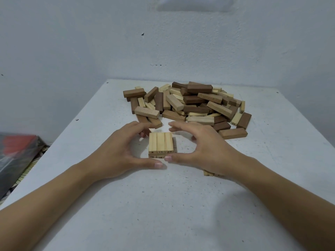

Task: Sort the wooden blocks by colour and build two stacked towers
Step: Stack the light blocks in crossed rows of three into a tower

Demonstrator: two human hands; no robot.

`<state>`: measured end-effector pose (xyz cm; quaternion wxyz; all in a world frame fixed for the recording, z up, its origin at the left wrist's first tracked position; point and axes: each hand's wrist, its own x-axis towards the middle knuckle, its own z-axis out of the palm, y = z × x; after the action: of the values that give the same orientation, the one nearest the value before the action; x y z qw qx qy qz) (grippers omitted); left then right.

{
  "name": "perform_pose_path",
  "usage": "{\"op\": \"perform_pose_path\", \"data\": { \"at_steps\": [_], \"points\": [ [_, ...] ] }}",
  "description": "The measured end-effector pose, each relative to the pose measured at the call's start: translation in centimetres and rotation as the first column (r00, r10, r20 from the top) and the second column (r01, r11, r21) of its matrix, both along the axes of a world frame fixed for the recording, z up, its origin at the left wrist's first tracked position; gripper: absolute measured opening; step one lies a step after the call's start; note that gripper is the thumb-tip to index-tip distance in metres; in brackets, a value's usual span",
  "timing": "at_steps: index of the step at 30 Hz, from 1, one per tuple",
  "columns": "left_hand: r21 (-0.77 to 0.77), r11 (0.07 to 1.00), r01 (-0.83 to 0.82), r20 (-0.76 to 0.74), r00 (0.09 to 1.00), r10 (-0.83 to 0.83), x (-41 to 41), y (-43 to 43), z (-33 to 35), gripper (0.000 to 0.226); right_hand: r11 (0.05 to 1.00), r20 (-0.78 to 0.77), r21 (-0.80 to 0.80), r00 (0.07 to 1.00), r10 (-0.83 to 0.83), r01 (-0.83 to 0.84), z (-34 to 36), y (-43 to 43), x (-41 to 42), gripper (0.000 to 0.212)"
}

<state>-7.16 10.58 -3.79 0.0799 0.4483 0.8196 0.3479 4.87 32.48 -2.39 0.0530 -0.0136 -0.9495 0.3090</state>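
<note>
In the head view, a stack of pale blocks [161,143], two layers high, stood on the table [181,205] between the two grips. The left hand [123,151] cupped wide, its thumb lying just short of the stack. The right hand [199,151] curved round as well, its thumb tip touching the stack's near face; whether that grip held could not be told. Beyond both grips lay the mixed pile [190,104] of pale and dark blocks.

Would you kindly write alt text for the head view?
A left hand and right hand flank a low stack of pale blocks on a white table. Behind it lies a mixed pile of pale and brown blocks.
</note>
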Motion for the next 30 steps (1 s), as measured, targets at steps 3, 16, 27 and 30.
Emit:
{"op": "perform_pose_path", "data": {
  "at_steps": [3,16,27,30],
  "points": [
    [-0.139,0.99,-0.033,-0.093,0.995,0.02,0.3,-1.0,0.1,0.095,0.983,0.033,0.183,0.999,0.007,-0.012,0.2,0.1,0.6,0.087],
    [-0.319,0.945,-0.073,-0.343,0.938,-0.043,3.5,-1.9,-0.5,0.069,0.986,0.039,0.164,0.999,-0.018,0.011,-0.2,-0.8,0.6,0.071],
    [-0.282,0.954,-0.098,-0.364,0.931,-0.012,3.7,-1.6,-1.1,0.073,0.936,0.149,0.352,0.986,-0.079,0.022,0.1,-2.6,2.4,0.076],
    [-0.279,0.955,-0.101,-0.368,0.93,-0.009,3.7,-1.5,-1.3,0.072,0.89,0.214,0.455,0.974,-0.071,-0.034,-0.4,-3.5,2.6,0.074]
  ]
}}
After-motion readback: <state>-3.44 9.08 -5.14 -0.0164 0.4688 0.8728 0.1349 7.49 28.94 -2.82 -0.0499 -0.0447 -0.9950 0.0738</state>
